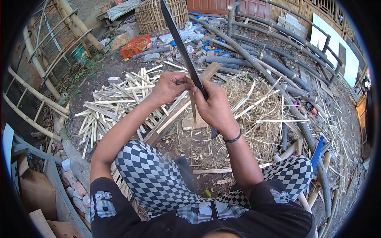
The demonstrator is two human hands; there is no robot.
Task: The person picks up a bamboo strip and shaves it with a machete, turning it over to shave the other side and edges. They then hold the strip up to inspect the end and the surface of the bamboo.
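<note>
My right hand (pixel 217 106) is closed around the handle of a machete (pixel 180 45), whose long dark blade points up and away to the left. The handle's end shows below the palm. Close beside it, my left hand (pixel 168 88) pinches the upper part of a thin bamboo strip (pixel 193 106). That strip stands nearly upright, its lower end at a small wooden block (pixel 193 122) on the ground. Where the blade meets the strip, fingers hide the contact. Split bamboo strips (pixel 131 91) lie heaped to the left, and curly shavings (pixel 258 105) are piled to the right.
Bamboo poles (pixel 254 61) lie across the right side. A blue-bladed saw (pixel 317 152) rests beside my right knee. Farther off are an orange crate (pixel 135 45) and a woven bamboo cage (pixel 160 16). A bamboo frame (pixel 35 93) borders the left.
</note>
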